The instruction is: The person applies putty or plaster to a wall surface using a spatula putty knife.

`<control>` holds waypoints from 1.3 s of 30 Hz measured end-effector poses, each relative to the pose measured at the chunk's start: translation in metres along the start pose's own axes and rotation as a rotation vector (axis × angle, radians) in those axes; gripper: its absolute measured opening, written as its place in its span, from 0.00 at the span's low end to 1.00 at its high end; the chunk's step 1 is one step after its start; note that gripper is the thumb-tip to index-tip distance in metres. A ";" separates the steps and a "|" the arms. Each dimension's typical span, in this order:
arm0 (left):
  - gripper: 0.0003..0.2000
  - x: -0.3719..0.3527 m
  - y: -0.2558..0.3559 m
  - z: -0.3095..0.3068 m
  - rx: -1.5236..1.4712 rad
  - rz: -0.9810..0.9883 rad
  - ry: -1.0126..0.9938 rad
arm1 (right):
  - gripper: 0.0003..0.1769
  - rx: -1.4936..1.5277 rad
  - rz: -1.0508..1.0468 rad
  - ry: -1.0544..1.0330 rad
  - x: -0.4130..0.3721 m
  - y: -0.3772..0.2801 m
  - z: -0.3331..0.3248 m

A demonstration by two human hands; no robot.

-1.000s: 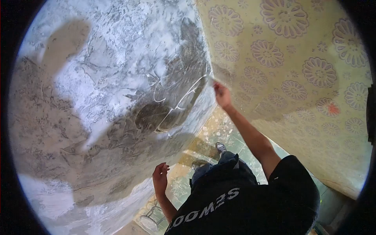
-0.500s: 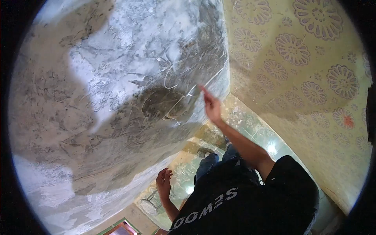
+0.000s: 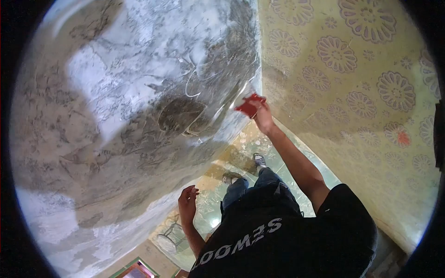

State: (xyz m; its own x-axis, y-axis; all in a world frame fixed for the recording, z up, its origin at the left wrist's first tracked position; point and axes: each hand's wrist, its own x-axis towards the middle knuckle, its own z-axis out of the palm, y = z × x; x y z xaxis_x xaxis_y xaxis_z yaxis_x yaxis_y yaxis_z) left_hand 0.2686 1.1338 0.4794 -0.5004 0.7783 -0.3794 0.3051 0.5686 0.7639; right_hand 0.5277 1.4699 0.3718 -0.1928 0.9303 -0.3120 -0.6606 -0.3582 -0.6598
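Note:
My right hand (image 3: 263, 116) is closed around a red scraper (image 3: 249, 105), its pale blade side by the corner of the rough plastered wall (image 3: 153, 139). Smeared grey patches and a dark damp-looking spot (image 3: 183, 116) mark the plaster just left of the scraper. Lower down, my left hand (image 3: 187, 204) hangs beside the wall with its fingers loosely bent and apart, and nothing shows in it.
To the right stands a yellowish wall (image 3: 301, 106) with purple flower patterns and a red smudge. Below me are my feet on the greenish floor (image 3: 206, 204). A stool (image 3: 169, 238) stands at the lower left, with a green-edged frame (image 3: 136, 268) near it.
My right hand has turned, so the red scraper now shows clearly, and it sits slightly farther right. The view has shifted a little; my left hand stays low near the wall.

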 end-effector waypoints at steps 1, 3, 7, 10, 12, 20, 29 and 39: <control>0.15 -0.003 -0.004 0.000 -0.010 -0.006 0.010 | 0.19 0.085 0.015 0.015 0.001 -0.011 0.004; 0.15 -0.008 -0.003 0.002 0.003 -0.020 0.011 | 0.20 0.179 -0.070 0.100 0.012 -0.008 0.014; 0.15 -0.018 -0.007 0.001 -0.050 -0.012 0.031 | 0.24 -0.098 0.073 0.057 0.044 0.022 0.038; 0.15 -0.025 -0.016 -0.004 -0.059 0.014 0.054 | 0.26 -0.690 -0.603 0.139 0.054 0.087 0.079; 0.15 -0.026 -0.028 -0.007 -0.099 0.017 0.069 | 0.45 -0.814 -0.394 0.028 -0.025 0.069 0.143; 0.16 -0.006 -0.040 -0.031 -0.048 0.047 -0.041 | 0.19 -0.458 -0.444 -0.378 -0.109 0.139 0.092; 0.14 -0.027 -0.072 -0.080 0.019 -0.004 0.015 | 0.10 -0.243 -0.437 0.259 0.084 0.029 -0.025; 0.15 -0.032 -0.090 -0.085 -0.013 -0.044 0.002 | 0.22 -0.833 -0.771 0.136 -0.036 0.124 0.082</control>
State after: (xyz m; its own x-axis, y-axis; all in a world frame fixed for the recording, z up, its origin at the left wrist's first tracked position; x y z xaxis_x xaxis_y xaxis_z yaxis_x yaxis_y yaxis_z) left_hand 0.1884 1.0347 0.4669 -0.5149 0.7519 -0.4117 0.2723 0.5989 0.7531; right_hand 0.3935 1.3986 0.3575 0.1684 0.9272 0.3346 0.1271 0.3162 -0.9401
